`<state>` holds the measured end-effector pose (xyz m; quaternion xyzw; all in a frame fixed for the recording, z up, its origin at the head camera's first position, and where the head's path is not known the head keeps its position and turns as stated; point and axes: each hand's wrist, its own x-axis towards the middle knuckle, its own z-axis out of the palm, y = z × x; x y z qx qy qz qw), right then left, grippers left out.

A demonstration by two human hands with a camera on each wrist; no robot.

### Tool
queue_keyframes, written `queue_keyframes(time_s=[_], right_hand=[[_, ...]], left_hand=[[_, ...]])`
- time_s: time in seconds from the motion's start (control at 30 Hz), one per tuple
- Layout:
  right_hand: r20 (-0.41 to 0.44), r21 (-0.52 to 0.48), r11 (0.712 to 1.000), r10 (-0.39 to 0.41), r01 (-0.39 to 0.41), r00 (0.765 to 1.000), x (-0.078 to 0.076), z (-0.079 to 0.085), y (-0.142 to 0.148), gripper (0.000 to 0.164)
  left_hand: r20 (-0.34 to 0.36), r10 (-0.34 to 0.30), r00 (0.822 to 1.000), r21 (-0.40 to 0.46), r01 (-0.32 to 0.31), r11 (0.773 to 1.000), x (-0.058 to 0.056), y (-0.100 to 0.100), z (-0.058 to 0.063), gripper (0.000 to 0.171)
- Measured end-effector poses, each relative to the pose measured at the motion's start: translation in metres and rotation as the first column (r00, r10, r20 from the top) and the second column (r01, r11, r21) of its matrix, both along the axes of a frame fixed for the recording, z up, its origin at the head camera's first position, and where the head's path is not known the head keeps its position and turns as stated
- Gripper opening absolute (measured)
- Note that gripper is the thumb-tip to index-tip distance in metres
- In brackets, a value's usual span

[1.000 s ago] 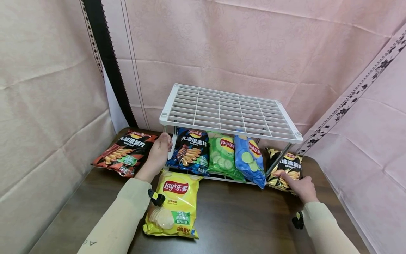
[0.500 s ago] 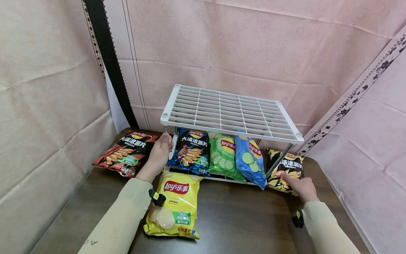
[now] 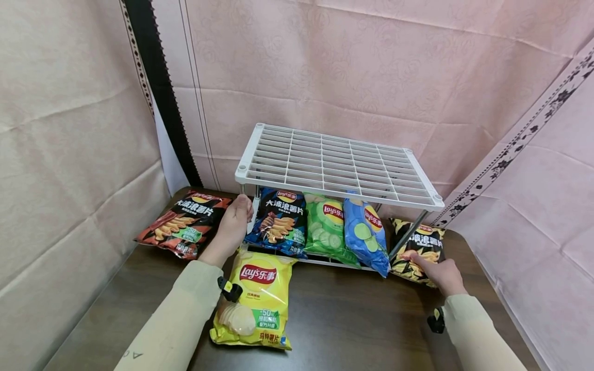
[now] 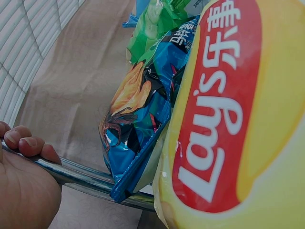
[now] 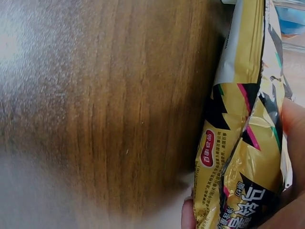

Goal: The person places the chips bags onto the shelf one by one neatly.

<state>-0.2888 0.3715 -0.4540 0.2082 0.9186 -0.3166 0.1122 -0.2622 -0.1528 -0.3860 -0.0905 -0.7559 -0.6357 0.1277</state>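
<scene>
My left hand grips the front left metal post of a white wire-topped rack, fingers curled round it. At the rack's right side, my right hand holds a black and gold bag of potato chips, thumb on its front; fingertips show behind it in the right wrist view. On the lower shelf lean a dark blue chip bag, a green chip bag and a light blue chip bag. A yellow chip bag lies in front of the rack, partly behind my left wrist.
A red and black chip bag lies left of the rack, partly hidden by my left hand. The brown wooden table has pink curtains behind it and at both sides.
</scene>
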Motion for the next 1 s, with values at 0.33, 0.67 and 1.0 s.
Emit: queue_keyframes(time_s=[0.33,0.67,1.0], right_hand=[[-0.004,-0.022,1.0,-0.009,0.009,1.0,-0.0003,-0.003,0.0036,0.135],[-0.057,-0.008,0.999,-0.034,0.034,0.998,0.0017,-0.0037,0.0066,0.131],[-0.219,0.041,0.997,-0.057,0.068,0.974,0.0085,-0.0047,0.008,0.125]], left_hand=[[-0.002,-0.014,1.0,0.003,0.014,1.0,-0.0002,0.0001,0.0023,0.056],[0.0,-0.014,1.0,0.007,0.014,1.0,-0.0009,0.001,0.0026,0.057],[0.015,-0.003,1.0,-0.001,0.003,1.0,-0.0009,-0.0007,-0.0015,0.054]])
